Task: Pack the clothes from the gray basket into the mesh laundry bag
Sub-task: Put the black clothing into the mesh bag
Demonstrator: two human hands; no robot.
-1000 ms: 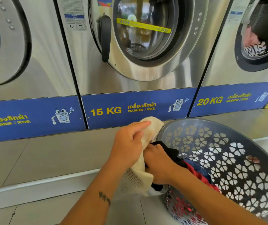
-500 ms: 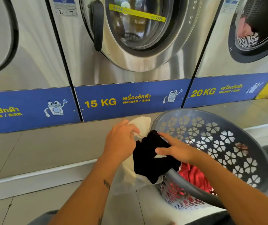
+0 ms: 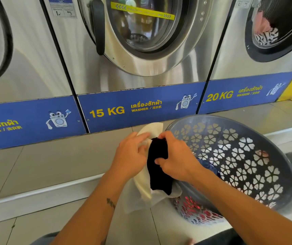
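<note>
Right hand (image 3: 177, 159) grips the black garment (image 3: 159, 167) at frame centre, half inside the mesh laundry bag (image 3: 144, 188); left hand (image 3: 131, 156) pinches its rim. Push deep, keeping the mouth wide beside the gray basket (image 3: 244, 156).

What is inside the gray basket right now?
In the gray basket, red fabric shows through the lower wall holes, and a blue garment lies behind the right hand. Anything deeper is hidden by that arm.

bright daylight | glare on washer door (image 3: 141, 32) | wide-angle edge bending | mostly sharp
</note>
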